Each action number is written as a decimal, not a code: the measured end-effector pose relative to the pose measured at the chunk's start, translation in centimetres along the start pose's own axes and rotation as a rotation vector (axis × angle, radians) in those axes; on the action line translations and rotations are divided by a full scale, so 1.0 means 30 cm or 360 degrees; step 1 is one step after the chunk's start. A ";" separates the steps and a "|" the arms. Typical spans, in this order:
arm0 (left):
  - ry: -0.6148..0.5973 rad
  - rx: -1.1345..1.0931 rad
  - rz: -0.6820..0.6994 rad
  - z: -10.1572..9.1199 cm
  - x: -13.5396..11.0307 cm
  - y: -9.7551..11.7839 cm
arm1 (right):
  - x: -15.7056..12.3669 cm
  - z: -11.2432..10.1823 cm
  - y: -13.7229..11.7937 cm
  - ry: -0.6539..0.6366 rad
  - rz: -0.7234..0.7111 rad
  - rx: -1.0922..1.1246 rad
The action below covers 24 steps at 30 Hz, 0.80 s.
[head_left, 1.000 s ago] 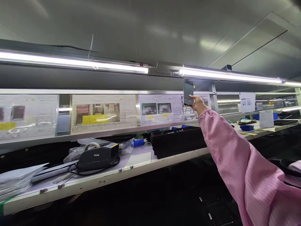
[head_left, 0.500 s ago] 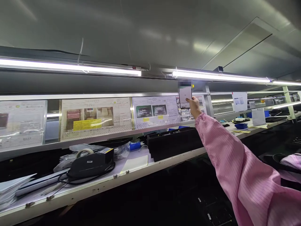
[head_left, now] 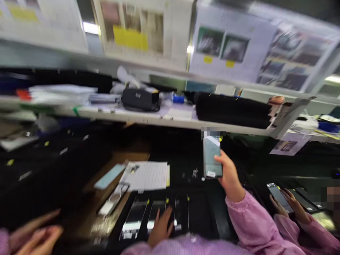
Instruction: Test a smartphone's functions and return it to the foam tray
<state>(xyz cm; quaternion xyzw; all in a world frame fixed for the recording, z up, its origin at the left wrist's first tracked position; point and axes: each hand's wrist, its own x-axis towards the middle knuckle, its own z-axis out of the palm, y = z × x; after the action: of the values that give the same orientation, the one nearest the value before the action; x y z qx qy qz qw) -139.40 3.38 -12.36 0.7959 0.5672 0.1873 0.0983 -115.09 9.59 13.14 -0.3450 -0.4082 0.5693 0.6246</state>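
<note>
One phone (head_left: pixel 212 161) in the right hand (head_left: pixel 230 171), face toward the camera, a pale label near its lower end; grip clamped on the right side and bottom part, thumb lying over the front. It is held up above the black tabletop (head_left: pixel 186 184), seen just below the shelf edge. Pink sleeve (head_left: pixel 255 219) behind the wrist. Left hand (head_left: pixel 161 225) lower, toward the middle: fingers spread apart, clasping nothing, over a row of dark phones (head_left: pixel 134 217) with small yellow tabs at their upper ends. Motion blur here; cannot say for certain whether the fingertips touch the glass. Beyond the row, a lined sheet (head_left: pixel 151 175) with small dark items on its upper part; next to its left side, a pale blue slab (head_left: pixel 110 176) set slantwise. Small bits (head_left: pixel 195 172) lie between the sheet and the raised phone. Outward to the right, a co-worker's hands (head_left: pixel 294 205) around a second phone (head_left: pixel 280 198); at lower left, another person's hands (head_left: pixel 37 237), close together. White-edged shelf (head_left: pixel 148 120) across the back: paper stack (head_left: pixel 63 94), black device (head_left: pixel 140 100), little blue box (head_left: pixel 178 98), long black block (head_left: pixel 233 110). Above, posted sheets (head_left: pixel 259 39) with photos and yellow labels.
</note>
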 end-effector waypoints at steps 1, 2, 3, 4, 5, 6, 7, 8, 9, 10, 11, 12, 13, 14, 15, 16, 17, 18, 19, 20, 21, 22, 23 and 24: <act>-0.0072 -0.0061 -0.0063 0.051 -0.057 -0.001 | -0.074 -0.031 0.128 0.0071 0.0260 -0.0030; -0.0127 -0.0122 -0.0111 0.093 -0.096 -0.005 | -0.145 -0.065 0.241 0.0118 0.0457 -0.0081; -0.0163 -0.0179 -0.0144 0.126 -0.118 -0.010 | -0.209 -0.100 0.338 0.0157 0.0627 -0.0128; -0.0179 -0.0231 -0.0167 0.150 -0.127 -0.018 | -0.265 -0.135 0.417 0.0203 0.0794 -0.0171; -0.0186 -0.0275 -0.0187 0.165 -0.127 -0.025 | -0.312 -0.169 0.480 0.0239 0.0941 -0.0206; -0.0190 -0.0313 -0.0201 0.174 -0.123 -0.031 | -0.348 -0.200 0.526 0.0268 0.1070 -0.0230; -0.0192 -0.0345 -0.0213 0.176 -0.117 -0.034 | -0.376 -0.227 0.560 0.0294 0.1173 -0.0244; -0.0192 -0.0372 -0.0226 0.175 -0.113 -0.035 | -0.396 -0.250 0.582 0.0317 0.1248 -0.0249; -0.0193 -0.0398 -0.0237 0.171 -0.111 -0.034 | -0.410 -0.268 0.597 0.0342 0.1293 -0.0248; -0.0194 -0.0426 -0.0246 0.167 -0.113 -0.031 | -0.418 -0.283 0.606 0.0368 0.1309 -0.0242; -0.0194 -0.0456 -0.0254 0.163 -0.116 -0.028 | -0.422 -0.294 0.611 0.0395 0.1302 -0.0232; -0.0191 -0.0489 -0.0259 0.160 -0.121 -0.026 | -0.421 -0.301 0.616 0.0418 0.1280 -0.0220; -0.0186 -0.0527 -0.0262 0.158 -0.125 -0.025 | -0.415 -0.305 0.621 0.0431 0.1246 -0.0205; -0.0178 -0.0568 -0.0261 0.157 -0.126 -0.025 | -0.405 -0.306 0.628 0.0433 0.1204 -0.0188; -0.0164 -0.0612 -0.0259 0.156 -0.123 -0.026 | -0.389 -0.304 0.638 0.0420 0.1159 -0.0168; -0.0144 -0.0653 -0.0255 0.153 -0.113 -0.029 | -0.368 -0.299 0.652 0.0393 0.1114 -0.0143; -0.0119 -0.0679 -0.0243 0.149 -0.097 -0.032 | -0.343 -0.290 0.668 0.0354 0.1068 -0.0114; -0.0086 -0.0745 -0.0242 0.142 -0.073 -0.035 | -0.314 -0.278 0.687 0.0302 0.1024 -0.0080; -0.0055 -0.0848 -0.0255 0.131 -0.042 -0.038 | -0.284 -0.262 0.708 0.0241 0.0980 -0.0041; -0.0036 -0.0978 -0.0267 0.115 -0.006 -0.040 | -0.252 -0.243 0.730 0.0172 0.0940 0.0000; -0.0023 -0.1382 -0.0374 0.095 0.032 -0.041 | -0.221 -0.221 0.753 0.0099 0.0907 0.0040; -0.0087 -0.1761 -0.0464 0.071 0.069 -0.042 | -0.191 -0.197 0.776 0.0028 0.0884 0.0075; -0.0161 -0.2040 -0.0497 0.046 0.103 -0.045 | -0.163 -0.172 0.799 -0.0040 0.0872 0.0101; -0.0175 -0.2202 -0.0491 0.020 0.133 -0.049 | -0.138 -0.147 0.822 -0.0104 0.0867 0.0120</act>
<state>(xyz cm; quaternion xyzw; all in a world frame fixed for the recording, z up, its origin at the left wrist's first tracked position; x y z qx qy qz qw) -139.28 7.67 -12.71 0.4697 0.4186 0.4481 0.6350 -121.79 8.43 -11.32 -0.4001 -0.2987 0.7419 0.4475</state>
